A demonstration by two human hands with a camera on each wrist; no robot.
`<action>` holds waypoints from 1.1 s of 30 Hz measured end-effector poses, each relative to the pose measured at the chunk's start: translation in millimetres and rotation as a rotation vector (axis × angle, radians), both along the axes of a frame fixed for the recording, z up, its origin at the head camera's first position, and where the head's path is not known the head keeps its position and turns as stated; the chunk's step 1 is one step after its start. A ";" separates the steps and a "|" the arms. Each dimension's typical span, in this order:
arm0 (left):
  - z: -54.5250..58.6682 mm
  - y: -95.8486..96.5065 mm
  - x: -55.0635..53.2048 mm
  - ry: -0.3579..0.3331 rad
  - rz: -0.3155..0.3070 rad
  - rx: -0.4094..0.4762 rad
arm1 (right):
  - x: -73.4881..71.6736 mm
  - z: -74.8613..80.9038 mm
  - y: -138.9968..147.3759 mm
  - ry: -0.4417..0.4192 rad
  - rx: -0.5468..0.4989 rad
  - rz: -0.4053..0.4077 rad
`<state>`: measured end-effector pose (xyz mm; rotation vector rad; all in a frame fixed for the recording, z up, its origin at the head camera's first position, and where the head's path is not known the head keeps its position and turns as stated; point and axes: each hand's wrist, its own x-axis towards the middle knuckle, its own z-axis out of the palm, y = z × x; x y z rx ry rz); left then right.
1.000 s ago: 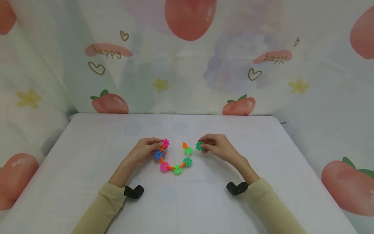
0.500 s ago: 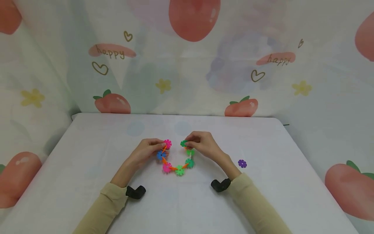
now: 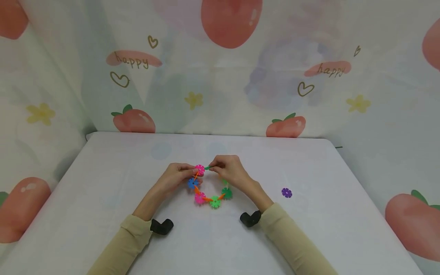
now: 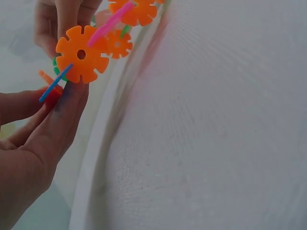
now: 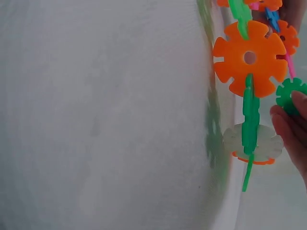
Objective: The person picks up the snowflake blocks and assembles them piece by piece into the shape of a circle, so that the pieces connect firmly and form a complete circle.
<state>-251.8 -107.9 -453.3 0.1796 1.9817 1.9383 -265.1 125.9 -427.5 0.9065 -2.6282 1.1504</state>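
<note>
Right of the hands, purple disc

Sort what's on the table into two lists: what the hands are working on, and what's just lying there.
In hand:
- chain of plastic flower discs, held at its pink end by the left hand
- small green disc, pinched by the right hand against that pink end

Lying about:
- purple disc, alone on the white table
</note>
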 end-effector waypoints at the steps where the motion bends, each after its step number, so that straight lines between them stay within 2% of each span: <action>1: 0.3 0.1 0.4 0.000 -0.002 -0.004 | 0.1 -0.7 -0.3 0.008 -0.001 -0.001; 6: 1.8 1.9 1.0 -0.010 0.013 -0.014 | -0.5 -3.2 -2.0 0.034 -0.011 0.024; 13: 1.4 3.7 1.5 0.011 0.019 -0.034 | -0.6 -3.3 -5.7 0.086 -0.032 0.045; 16: 2.7 2.9 1.2 0.006 0.005 -0.036 | 0.2 -2.3 -6.6 0.083 -0.027 0.058; 20: 4.3 1.1 1.2 -0.008 -0.029 -0.049 | 1.5 -2.0 -3.5 0.035 0.013 0.048; 26: 2.8 -0.4 0.6 -0.027 -0.022 -0.069 | 6.0 1.2 13.6 -0.018 0.039 0.046; 33: 1.5 -0.8 1.8 -0.039 -0.008 -0.070 | 13.1 9.2 48.0 0.037 0.085 0.007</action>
